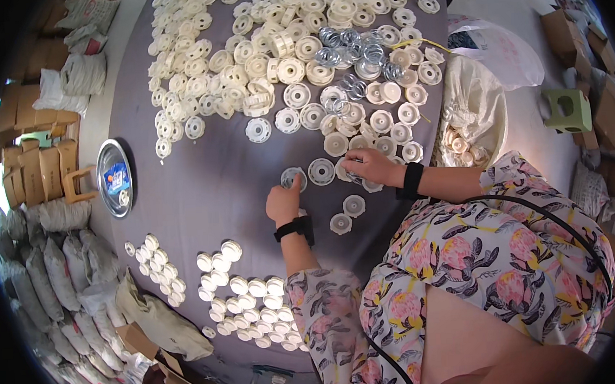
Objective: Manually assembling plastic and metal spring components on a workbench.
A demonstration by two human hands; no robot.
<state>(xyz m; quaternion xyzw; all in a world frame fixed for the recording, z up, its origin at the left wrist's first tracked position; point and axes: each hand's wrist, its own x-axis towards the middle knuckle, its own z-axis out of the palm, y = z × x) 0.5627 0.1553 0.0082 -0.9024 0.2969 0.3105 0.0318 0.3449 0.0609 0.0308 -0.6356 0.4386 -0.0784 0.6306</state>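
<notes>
My left hand [282, 203] is closed at the edge of a white round plastic part [293, 181], its thumb lying against the rim. My right hand [373, 167] has its fingers curled down at the near end of a cluster of white plastic caps [335, 144]; what is between its fingertips is hidden. Between the two hands lies a wheel-like white disc [321, 171] with a holed centre. Nearer to me, two more white caps [354, 205] lie side by side. A loose heap of metal coil springs [352, 52] rests on the parts beyond my right hand.
Many wheel-like white parts [242, 51] cover the far half of the grey table [181, 193]. Assembled white pieces [257, 288] stand grouped at the near left. A metal tray [102, 178] is at the left edge. An open sack of parts [475, 104] stands right of the table.
</notes>
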